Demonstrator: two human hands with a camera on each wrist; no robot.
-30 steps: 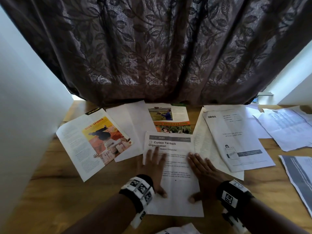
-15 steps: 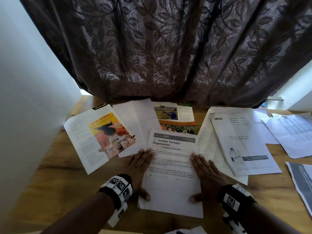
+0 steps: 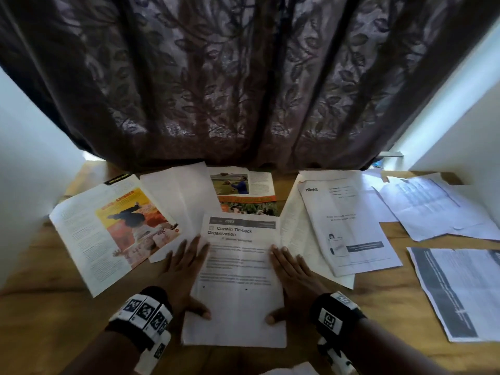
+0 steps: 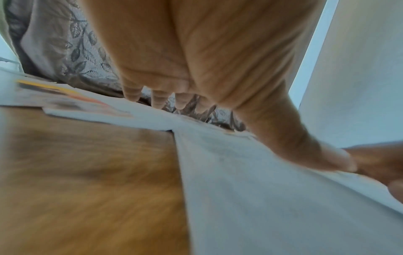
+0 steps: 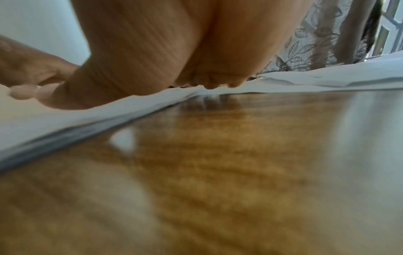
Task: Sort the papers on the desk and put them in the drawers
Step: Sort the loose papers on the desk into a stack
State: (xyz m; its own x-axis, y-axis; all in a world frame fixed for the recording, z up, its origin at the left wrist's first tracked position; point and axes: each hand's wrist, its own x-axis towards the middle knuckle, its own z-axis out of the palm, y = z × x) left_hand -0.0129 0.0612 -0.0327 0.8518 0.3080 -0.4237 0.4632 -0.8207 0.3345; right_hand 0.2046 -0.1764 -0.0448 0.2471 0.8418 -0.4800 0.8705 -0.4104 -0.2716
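Note:
A printed sheet headed "Curtain Tie-back Organization" (image 3: 239, 282) lies on the wooden desk (image 3: 54, 320) right in front of me. My left hand (image 3: 186, 277) lies flat along its left edge, fingers straight and thumb on top of the paper. At the right edge my right hand (image 3: 292, 282) mirrors it, with its thumb on the sheet as well. In the left wrist view the left hand (image 4: 196, 60) reaches forward over the sheet (image 4: 261, 198). The right wrist view has the right hand (image 5: 174, 51) on the sheet's slightly raised edge (image 5: 54, 117). No drawer is in view.
Around it lie a magazine page with an orange picture (image 3: 116, 231), a blank sheet (image 3: 181, 196), a green photo brochure (image 3: 243, 190), a "blinkit" sheet (image 3: 349, 226), more sheets (image 3: 433, 207) and a grey-banded page (image 3: 460, 290). A dark curtain (image 3: 243, 90) hangs behind; white walls flank the desk.
My left hand has slid off the middle of the sheet to its left edge. The right hand stays at the right edge.

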